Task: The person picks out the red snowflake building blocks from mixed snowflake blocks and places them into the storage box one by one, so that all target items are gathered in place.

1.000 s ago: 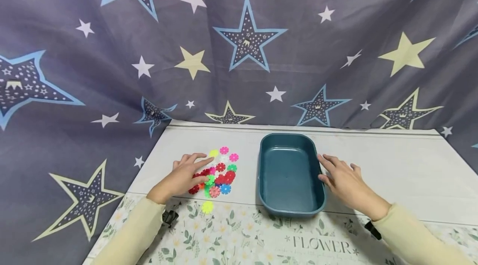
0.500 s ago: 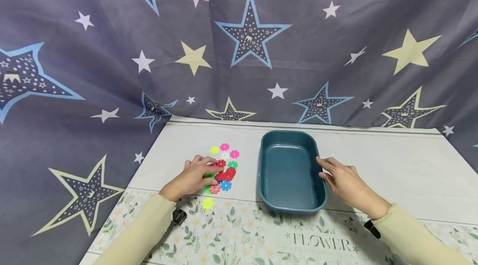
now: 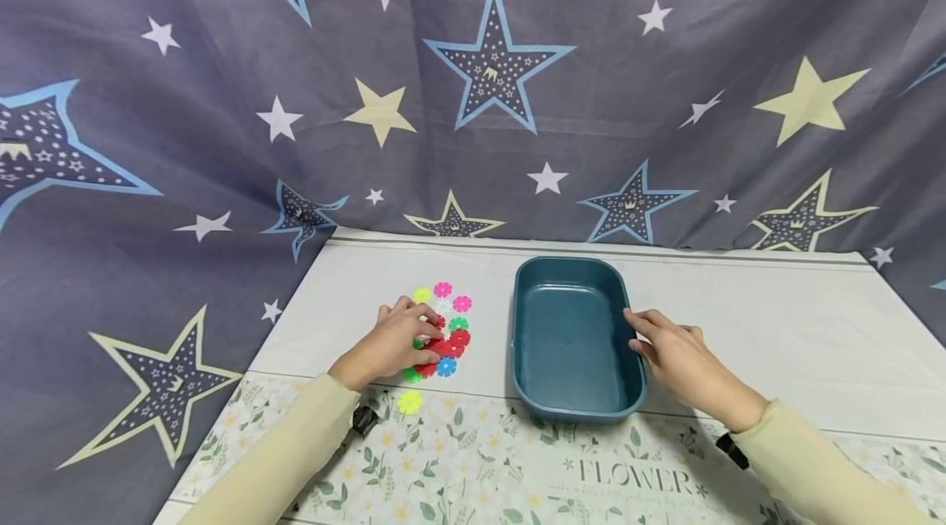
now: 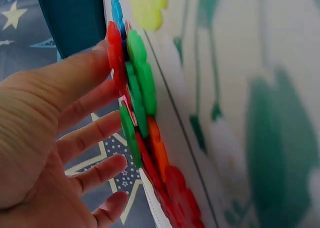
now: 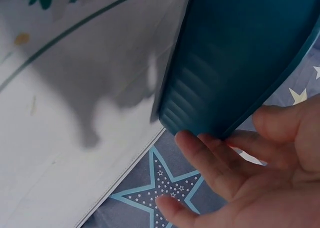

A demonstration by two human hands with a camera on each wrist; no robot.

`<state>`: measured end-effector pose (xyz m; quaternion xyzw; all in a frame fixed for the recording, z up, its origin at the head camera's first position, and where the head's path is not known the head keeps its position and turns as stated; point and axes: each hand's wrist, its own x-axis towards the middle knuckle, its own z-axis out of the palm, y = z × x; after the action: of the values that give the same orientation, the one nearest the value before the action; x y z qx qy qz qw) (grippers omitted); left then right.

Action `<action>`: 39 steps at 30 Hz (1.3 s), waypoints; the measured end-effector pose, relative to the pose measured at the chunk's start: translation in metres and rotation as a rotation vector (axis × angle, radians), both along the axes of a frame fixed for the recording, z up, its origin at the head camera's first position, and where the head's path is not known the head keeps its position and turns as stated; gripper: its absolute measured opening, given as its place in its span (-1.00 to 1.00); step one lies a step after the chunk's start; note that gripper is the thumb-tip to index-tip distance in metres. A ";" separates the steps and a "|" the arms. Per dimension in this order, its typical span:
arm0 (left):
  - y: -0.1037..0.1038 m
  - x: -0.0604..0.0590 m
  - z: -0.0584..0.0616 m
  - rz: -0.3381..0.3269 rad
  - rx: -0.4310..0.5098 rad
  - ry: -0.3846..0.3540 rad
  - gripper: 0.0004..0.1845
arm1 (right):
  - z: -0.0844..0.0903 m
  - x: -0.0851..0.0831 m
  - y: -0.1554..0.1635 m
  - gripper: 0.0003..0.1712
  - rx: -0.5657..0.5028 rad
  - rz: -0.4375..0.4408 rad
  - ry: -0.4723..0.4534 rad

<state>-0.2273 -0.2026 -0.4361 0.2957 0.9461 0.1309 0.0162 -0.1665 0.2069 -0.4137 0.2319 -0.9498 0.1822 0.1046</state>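
- Since the earlier frames the left hand has slid further over the pile of flower discs, left of frame centre on the surface; its fingers are now curled onto the red ones.
- The right hand, fingers nearly straight, rests against the teal tray, as before.
- The mat reads "FLOWER".
- Discs under the left fingers are hidden.
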 end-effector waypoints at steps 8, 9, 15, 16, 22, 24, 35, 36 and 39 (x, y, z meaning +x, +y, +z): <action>0.006 -0.002 -0.001 -0.057 0.045 0.147 -0.73 | 0.000 -0.001 -0.001 -0.51 -0.002 -0.005 -0.005; 0.007 -0.002 0.000 -0.070 0.060 0.166 -0.72 | 0.000 -0.001 -0.001 -0.50 -0.001 -0.008 -0.007; 0.022 0.001 0.019 -0.185 0.129 0.259 -0.70 | 0.001 -0.001 -0.001 -0.50 0.008 -0.015 -0.009; 0.025 0.002 0.024 -0.207 0.139 0.268 -0.70 | 0.002 0.000 -0.001 -0.50 0.009 -0.017 -0.010; 0.055 0.002 0.046 -0.398 0.197 0.266 -0.72 | 0.003 0.001 -0.003 -0.51 0.014 -0.023 -0.015; 0.067 0.002 0.050 -0.478 0.189 0.259 -0.72 | 0.002 0.000 -0.004 -0.51 0.016 -0.024 -0.019; 0.126 -0.006 0.059 -0.715 -0.178 0.180 -0.80 | 0.001 0.000 -0.005 -0.51 0.027 -0.017 -0.013; 0.130 -0.007 0.059 -0.719 -0.196 0.155 -0.82 | 0.001 0.000 -0.004 -0.51 0.029 -0.018 -0.009; 0.140 -0.011 0.059 -0.706 -0.242 0.084 -0.85 | 0.001 0.000 -0.003 -0.52 0.033 -0.023 0.003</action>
<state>-0.2385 -0.0627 -0.3768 0.6046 0.7945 -0.0077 0.0562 -0.1661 0.2034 -0.4122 0.2231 -0.9551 0.1650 0.1042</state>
